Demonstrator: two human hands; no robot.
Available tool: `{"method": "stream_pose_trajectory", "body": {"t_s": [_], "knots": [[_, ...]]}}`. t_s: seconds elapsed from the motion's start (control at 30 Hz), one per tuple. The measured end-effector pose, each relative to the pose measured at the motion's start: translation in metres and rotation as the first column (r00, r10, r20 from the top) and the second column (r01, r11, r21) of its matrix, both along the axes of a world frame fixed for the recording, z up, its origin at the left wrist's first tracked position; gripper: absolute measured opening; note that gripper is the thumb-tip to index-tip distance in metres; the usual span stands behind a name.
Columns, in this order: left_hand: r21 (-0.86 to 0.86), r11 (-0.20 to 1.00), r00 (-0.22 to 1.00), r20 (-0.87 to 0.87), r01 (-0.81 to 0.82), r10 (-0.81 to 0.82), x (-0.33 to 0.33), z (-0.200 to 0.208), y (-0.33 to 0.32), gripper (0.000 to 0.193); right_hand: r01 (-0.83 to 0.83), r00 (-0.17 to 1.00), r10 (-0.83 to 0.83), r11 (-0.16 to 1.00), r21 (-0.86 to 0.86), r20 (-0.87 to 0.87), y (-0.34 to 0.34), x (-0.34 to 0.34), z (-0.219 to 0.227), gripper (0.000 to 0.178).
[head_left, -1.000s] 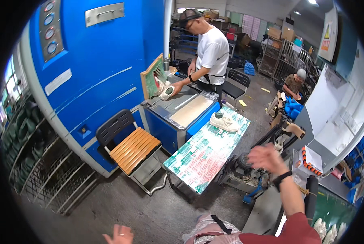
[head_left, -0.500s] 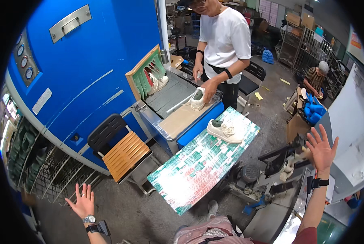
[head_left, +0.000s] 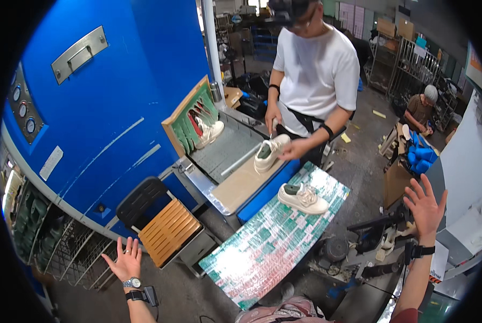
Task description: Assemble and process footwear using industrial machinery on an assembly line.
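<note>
My left hand (head_left: 124, 260) is raised with its palm up and fingers spread, holding nothing, nearest to the wooden-slat chair (head_left: 171, 229). On the right, my right hand (head_left: 426, 207) is also up and open, above grey machinery, with nothing in it. Between them stands a table with a green, white and red patterned top (head_left: 251, 258). One white shoe (head_left: 303, 198) rests on its far part. Beyond it, a co-worker's hands are at a second white shoe (head_left: 272, 153) on a tan board (head_left: 240, 187).
A big blue machine (head_left: 117, 81) with gauges fills the left. Wire racks (head_left: 84, 253) stand below it. A green-lined wooden frame (head_left: 189, 116) leans behind the bench, with another white shoe (head_left: 210, 133) before it. At right are a motor (head_left: 333, 250), blue items (head_left: 418, 151) and a seated person (head_left: 421, 110).
The view has shifted, so the table and bench appear lower. The co-worker leans closer, one hand now beside the shoe on the board. Both my hands stay raised and open.
</note>
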State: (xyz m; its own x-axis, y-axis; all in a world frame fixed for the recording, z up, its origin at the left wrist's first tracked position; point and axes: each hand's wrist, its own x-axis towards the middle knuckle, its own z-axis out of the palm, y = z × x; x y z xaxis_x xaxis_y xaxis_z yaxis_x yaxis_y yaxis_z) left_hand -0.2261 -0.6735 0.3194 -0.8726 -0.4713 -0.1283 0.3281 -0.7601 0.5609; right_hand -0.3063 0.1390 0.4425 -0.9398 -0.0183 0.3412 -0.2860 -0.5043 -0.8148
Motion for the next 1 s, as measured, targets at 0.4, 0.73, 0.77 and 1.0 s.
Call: {"method": "stream_pose_trajectory", "body": {"t_s": [0.4, 0.73, 0.77, 1.0], "knots": [[0.137, 0.980, 0.989, -0.059, 0.146, -0.139, -0.070, -0.053, -0.058, 0.095, 0.140, 0.990, -0.140, 0.990, 0.018, 0.001, -0.079, 0.055, 0.024, 0.086], [0.200, 0.961, 0.980, 0.025, 0.190, -0.199, -0.084, -0.103, -0.060, 0.103, 0.194, 0.978, -0.198, 0.979, 0.063, 0.071, -0.099, 0.068, 0.006, 0.085], [0.196, 0.964, 0.980, 0.042, 0.181, -0.193, -0.083, -0.106, -0.057, 0.103, 0.188, 0.978, -0.193, 0.980, 0.063, 0.074, -0.098, 0.062, 0.001, 0.085], [0.213, 0.974, 0.981, 0.163, 0.070, -0.106, -0.055, -0.101, -0.024, 0.104, 0.052, 0.983, -0.049, 0.999, -0.008, 0.178, -0.084, -0.024, -0.046, 0.083]]}}
